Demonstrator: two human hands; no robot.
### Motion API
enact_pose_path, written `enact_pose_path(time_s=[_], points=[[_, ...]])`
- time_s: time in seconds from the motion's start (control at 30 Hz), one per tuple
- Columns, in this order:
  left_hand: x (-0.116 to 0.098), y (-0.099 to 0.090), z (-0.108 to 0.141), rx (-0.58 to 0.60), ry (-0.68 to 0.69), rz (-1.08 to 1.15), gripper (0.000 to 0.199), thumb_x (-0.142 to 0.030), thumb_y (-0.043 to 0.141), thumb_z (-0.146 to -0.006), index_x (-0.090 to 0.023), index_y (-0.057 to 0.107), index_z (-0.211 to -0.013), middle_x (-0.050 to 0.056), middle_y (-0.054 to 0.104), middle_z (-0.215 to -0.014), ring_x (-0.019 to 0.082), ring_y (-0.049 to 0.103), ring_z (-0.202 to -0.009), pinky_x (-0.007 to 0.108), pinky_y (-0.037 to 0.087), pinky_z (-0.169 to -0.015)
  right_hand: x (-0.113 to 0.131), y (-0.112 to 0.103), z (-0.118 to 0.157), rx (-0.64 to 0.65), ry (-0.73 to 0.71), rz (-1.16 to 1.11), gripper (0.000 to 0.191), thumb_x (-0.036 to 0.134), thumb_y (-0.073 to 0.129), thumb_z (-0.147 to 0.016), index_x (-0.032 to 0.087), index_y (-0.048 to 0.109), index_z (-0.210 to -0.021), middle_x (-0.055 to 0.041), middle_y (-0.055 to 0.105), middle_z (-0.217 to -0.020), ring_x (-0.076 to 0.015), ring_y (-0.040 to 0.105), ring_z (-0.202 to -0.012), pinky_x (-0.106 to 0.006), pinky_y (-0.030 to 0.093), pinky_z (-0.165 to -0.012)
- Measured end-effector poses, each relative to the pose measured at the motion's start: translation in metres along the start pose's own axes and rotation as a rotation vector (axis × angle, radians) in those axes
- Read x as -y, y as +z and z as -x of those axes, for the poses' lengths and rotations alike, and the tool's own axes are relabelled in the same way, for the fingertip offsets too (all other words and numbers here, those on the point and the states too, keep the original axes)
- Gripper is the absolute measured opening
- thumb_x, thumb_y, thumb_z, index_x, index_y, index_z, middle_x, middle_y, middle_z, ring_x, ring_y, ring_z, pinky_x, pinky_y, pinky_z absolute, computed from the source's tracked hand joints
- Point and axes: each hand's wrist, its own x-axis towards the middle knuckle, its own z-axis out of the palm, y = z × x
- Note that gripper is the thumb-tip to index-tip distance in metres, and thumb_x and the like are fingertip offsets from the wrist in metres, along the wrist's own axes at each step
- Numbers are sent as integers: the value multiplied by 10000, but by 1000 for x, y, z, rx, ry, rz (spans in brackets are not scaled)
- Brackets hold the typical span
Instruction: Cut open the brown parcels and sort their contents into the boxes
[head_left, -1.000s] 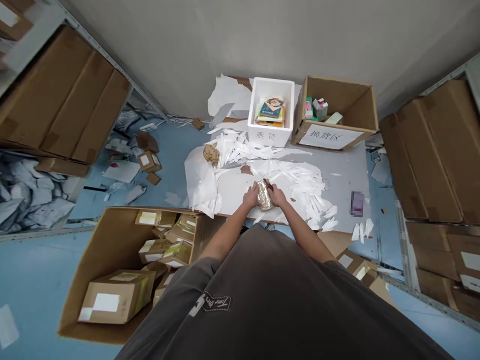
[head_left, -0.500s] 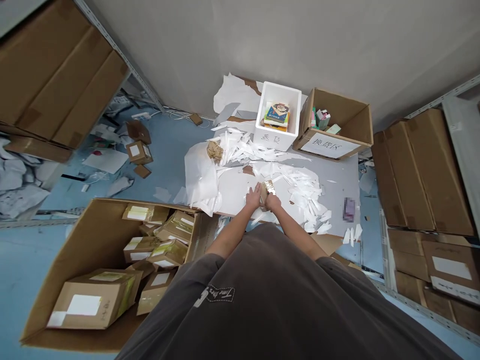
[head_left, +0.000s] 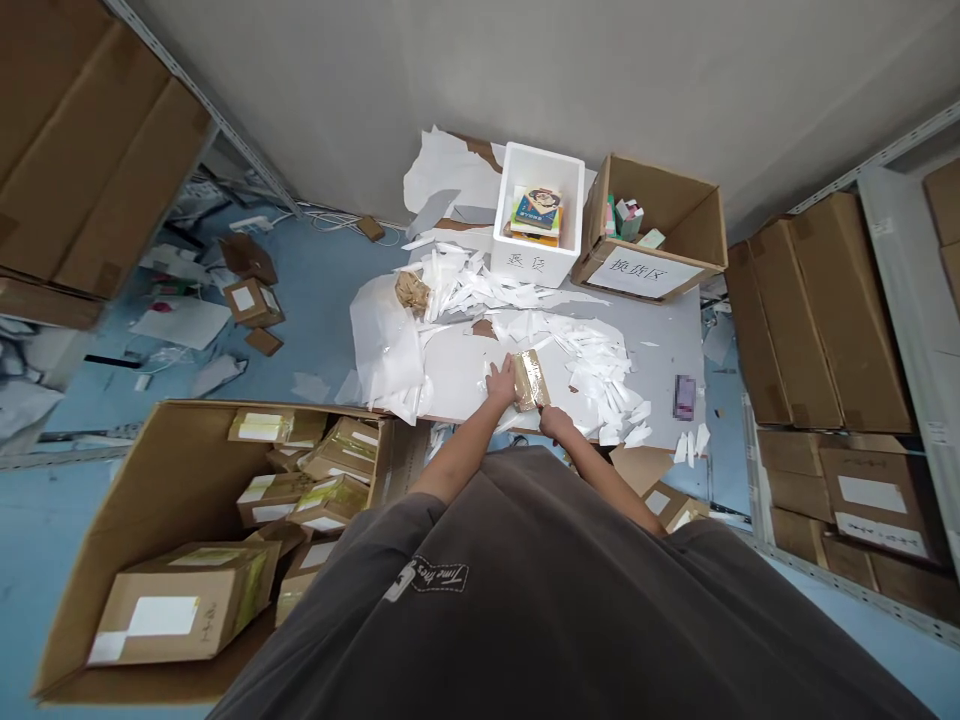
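Note:
A small tape-wrapped brown package [head_left: 532, 380] lies on the table [head_left: 457, 375] near its front edge. My left hand [head_left: 502, 382] is on the package's left side, with its fingers against it. At the package's lower right corner, my right hand [head_left: 555, 424] is closed round a small dark tool whose tip touches the package; most of the tool is hidden in the fist. Torn white paper strips [head_left: 600, 365] lie around the package.
Behind stand a white bin [head_left: 534, 265] with books and an open carton [head_left: 649, 275] with small boxes. A large carton [head_left: 112, 530] of parcels is at the left front. Shelves with cartons [head_left: 817, 320] stand right.
The package now lies flatter, with its taped face showing. My right hand has moved away from my left hand to the package's lower right corner. The whole view has shifted slightly.

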Motion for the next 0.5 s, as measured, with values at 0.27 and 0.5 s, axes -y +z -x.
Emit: enact_pose_path(time_s=[0.27,0.5], points=[[8,13,5,-39,8,58,1374,-496,945,-709,-344,101,-1782,51,-86,-1863,508,230,-1643,562,518,-1160,-79,1,-2,-167,-76,-190,276,394,535,-1100,152,640,-1182,-185,782,-1069,-269,792,-816,-306,559,-712],[-8,17,11,-189,89,-75,1255,-505,916,-755,-205,227,-1761,207,143,-1836,510,128,-1666,643,271,-1300,-49,11,-66,-374,28,-502,568,630,657,-994,178,527,-1312,-196,761,-1190,-339,755,-1079,-354,558,-837]])
